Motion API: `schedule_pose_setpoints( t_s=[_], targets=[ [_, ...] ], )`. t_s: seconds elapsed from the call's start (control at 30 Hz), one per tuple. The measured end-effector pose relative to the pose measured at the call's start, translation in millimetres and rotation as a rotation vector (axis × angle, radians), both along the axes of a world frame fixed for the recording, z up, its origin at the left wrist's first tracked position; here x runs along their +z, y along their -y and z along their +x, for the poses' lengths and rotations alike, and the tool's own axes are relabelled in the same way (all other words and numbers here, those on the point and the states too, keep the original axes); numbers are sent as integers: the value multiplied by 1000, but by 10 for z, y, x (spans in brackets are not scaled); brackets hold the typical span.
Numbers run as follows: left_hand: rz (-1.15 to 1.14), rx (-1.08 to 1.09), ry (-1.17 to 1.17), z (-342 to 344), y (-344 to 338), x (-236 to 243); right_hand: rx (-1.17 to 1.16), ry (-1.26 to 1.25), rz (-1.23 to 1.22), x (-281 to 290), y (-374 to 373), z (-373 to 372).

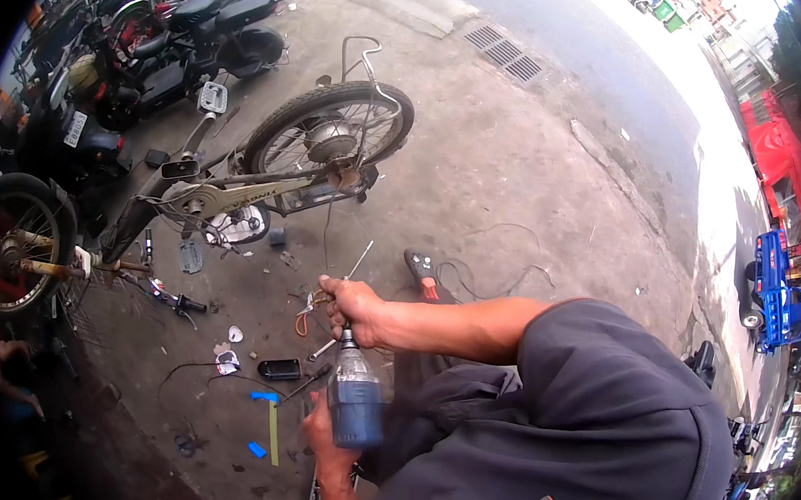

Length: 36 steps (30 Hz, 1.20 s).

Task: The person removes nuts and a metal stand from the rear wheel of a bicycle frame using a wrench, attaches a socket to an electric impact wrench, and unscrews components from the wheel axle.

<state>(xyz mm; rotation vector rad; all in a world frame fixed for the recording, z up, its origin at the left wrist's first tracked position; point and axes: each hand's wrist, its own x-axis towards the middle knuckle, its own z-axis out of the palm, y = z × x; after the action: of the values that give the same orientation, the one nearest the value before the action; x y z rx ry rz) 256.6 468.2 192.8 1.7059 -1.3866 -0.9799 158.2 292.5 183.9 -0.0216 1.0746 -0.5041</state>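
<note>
While the left hand (325, 436) grips the blue-grey power drill (354, 402) low by the lap and the right hand (351, 308) closes around a thin metal rod (358, 263) at its chuck, keeping both aligned seems wise, with the stripped bicycle (233, 190) lying beyond on the concrete floor (524, 166).

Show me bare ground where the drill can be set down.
Bare concrete lies between the rear wheel and the drain grate. Crowded: small parts and the black case left of the drill, and under the bike frame.
</note>
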Motion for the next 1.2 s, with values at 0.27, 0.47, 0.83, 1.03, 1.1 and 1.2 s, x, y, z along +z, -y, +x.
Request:
schedule_pose_setpoints(
  t_s=[0.27,0.47,0.83,1.03,1.1,1.2],
  targets=[
    [86,76,66,-685,1201,-160,82,162,152,-162,1323,-567],
    [110,587,-912,-1310,1702,-138,149,638,160,71,1955,-299],
    [-66,651,-1177,-1261,1852,-450,268,506,-23,198,2057,68],
    [-41,708,-551,-1005,1816,-139,317,235,-62,428,2025,142],
    [-79,588,-663,-841,1733,-162,238,371,-62,440,1982,137],
    [-44,600,-634,-796,1656,-203,205,367,-47,460,1753,197]
  ],
)
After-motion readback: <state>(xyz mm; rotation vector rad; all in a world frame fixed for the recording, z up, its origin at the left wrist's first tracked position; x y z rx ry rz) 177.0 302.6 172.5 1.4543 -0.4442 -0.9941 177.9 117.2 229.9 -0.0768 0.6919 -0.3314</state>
